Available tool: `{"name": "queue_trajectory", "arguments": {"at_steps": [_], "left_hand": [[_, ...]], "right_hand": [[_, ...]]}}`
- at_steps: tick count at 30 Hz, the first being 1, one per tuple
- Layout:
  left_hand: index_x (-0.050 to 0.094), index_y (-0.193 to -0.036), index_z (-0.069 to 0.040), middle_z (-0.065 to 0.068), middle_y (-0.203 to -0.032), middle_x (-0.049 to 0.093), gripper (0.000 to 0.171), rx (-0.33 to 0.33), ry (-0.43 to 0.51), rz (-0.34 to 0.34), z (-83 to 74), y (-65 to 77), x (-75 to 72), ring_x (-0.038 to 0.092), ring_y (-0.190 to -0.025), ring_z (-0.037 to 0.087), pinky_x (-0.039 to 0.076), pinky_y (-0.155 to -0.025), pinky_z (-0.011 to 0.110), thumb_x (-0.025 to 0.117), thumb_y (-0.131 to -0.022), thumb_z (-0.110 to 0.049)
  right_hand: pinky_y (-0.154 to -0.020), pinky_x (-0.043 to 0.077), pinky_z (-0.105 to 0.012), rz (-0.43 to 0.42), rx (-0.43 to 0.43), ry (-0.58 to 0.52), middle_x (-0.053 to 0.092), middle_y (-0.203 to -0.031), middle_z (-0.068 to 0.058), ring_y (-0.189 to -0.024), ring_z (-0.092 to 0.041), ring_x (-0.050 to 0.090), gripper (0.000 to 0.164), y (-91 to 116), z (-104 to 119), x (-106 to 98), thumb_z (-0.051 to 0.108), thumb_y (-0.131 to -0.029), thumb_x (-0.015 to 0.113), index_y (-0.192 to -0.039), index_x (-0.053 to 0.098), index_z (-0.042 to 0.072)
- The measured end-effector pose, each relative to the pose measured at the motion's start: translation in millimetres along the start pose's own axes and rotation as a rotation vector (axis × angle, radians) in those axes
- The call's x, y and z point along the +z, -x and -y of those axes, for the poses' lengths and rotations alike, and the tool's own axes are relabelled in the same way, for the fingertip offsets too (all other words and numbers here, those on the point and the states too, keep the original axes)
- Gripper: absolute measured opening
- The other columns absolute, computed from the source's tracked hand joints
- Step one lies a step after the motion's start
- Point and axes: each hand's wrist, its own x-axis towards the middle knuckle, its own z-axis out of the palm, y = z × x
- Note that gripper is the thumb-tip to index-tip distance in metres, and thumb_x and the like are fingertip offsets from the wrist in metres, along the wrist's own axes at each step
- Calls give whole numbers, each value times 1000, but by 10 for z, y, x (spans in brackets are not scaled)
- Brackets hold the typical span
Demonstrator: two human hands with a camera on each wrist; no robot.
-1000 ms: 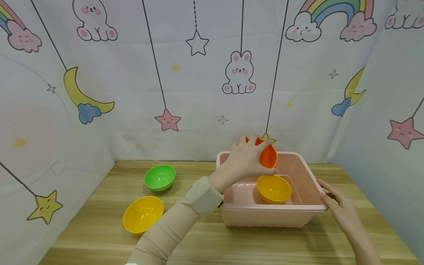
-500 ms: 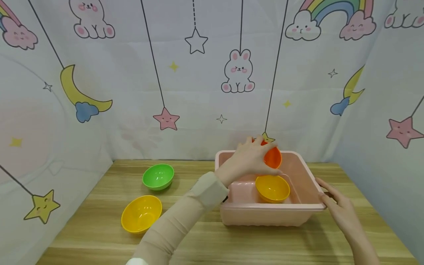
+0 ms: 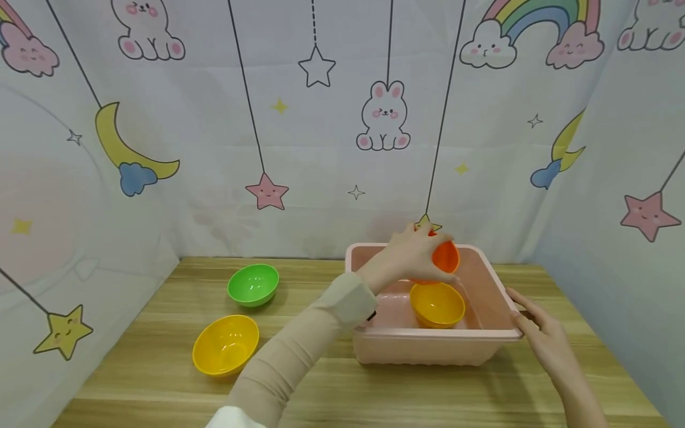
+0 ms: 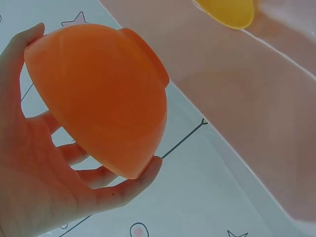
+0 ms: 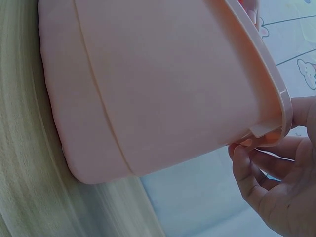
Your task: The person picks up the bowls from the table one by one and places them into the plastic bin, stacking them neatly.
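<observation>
My left hand (image 3: pixel 414 255) grips an orange bowl (image 4: pixel 103 94) by its rim, thumb on one side and fingers on the other. The bowl is tilted on its side above the back part of a pink plastic bin (image 3: pixel 439 348). Inside the bin sits a yellow bowl (image 3: pixel 437 306), just below the orange one in the head view. At the bin's right end, my right hand (image 3: pixel 543 333) holds the rim; in the right wrist view its thumb and fingers pinch the rim's corner (image 5: pixel 284 113).
To the left on the wooden table (image 3: pixel 316 395) stand a green bowl (image 3: pixel 254 285) and, nearer, a second yellow bowl (image 3: pixel 226 346). A printed cloth (image 3: pixel 321 137) with stars and rabbits hangs behind the table and along both sides.
My left hand has shifted right and slightly down with the orange bowl, farther over the bin. My right hand stays on the bin's rim. The head view has drifted slightly.
</observation>
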Motion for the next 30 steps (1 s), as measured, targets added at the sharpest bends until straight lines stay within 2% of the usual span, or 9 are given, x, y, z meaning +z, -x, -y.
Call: {"name": "queue_trajectory", "arguments": {"at_steps": [6, 13, 19, 23, 30], "left_hand": [[36, -134, -43, -2, -145, 31, 74, 7, -12, 4, -32, -50, 33, 32, -126, 26, 40, -95, 47, 56, -69, -71], [33, -135, -44, -2, -145, 31, 76, 9, -28, 24, -73, -132, 104, 33, -129, 27, 39, -96, 48, 55, -68, -74], [35, -135, -44, -2, -141, 34, 78, 7, -13, 29, -109, -188, 169, 34, -125, 26, 39, -95, 44, 57, -67, -74], [34, -135, -44, -3, -138, 35, 79, 2, -43, 37, -134, -213, 199, 33, -124, 25, 39, -96, 45, 56, -66, -75], [34, -136, -41, -3, -136, 35, 80, 41, -81, 53, -163, -252, 250, 33, -126, 24, 39, -98, 45, 54, -66, -76]], "right_hand": [[-70, 35, -16, -13, -11, -6, 50, -103, 29, -89, 15, 47, 47, -4, -8, -1, 32, -96, 44, -140, 37, 19], [-69, 36, -16, -13, -9, 6, 53, -98, 28, -89, 14, 47, 47, -18, -13, -4, 33, -95, 44, -140, 37, 20], [-68, 37, -15, -12, -17, 8, 51, -104, 27, -88, 14, 47, 47, -14, -14, 3, 33, -95, 44, -140, 37, 19], [-68, 37, -15, -14, -16, 8, 52, -104, 26, -88, 15, 47, 46, -16, -14, 4, 33, -95, 44, -140, 38, 20], [-68, 37, -15, -21, -12, 8, 53, -100, 27, -87, 14, 48, 46, -10, -25, 6, 32, -95, 45, -139, 38, 18]]}}
